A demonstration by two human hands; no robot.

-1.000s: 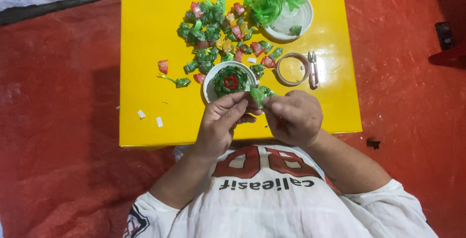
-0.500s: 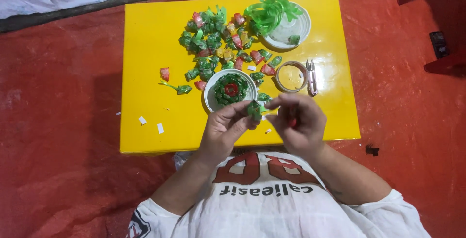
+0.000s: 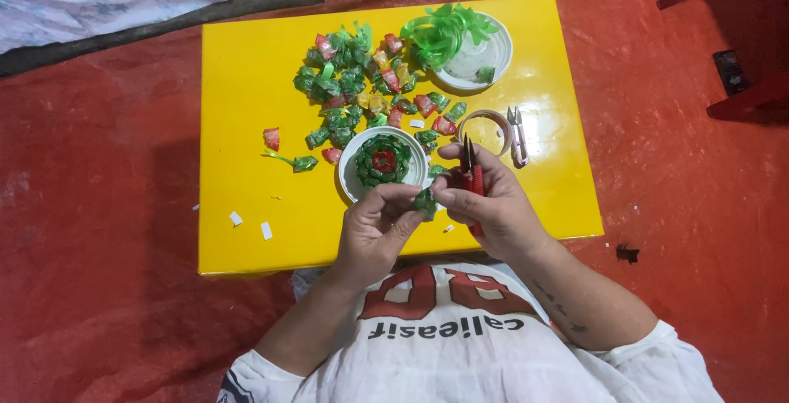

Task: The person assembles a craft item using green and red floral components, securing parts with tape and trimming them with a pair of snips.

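Head view: a small green folded piece point(image 3: 425, 201) is pinched between the fingertips of the left hand point(image 3: 380, 226) and the right hand point(image 3: 491, 206), over the near edge of the yellow table point(image 3: 246, 124). The left fingers are closed on the piece. Red-handled scissors point(image 3: 472, 183) are gripped in the right hand, blades pointing to 12 o'clock. At 11 o'clock from the piece, a white dish point(image 3: 383, 163) is seen holding a green ring with a red centre. A pile of green and red pieces point(image 3: 357, 87) is spread at 12 o'clock from the dish. A plate of green ribbon point(image 3: 460, 41) is found at 1 o'clock, a tape roll point(image 3: 486, 130) and snips point(image 3: 518, 133) at 2 o'clock.
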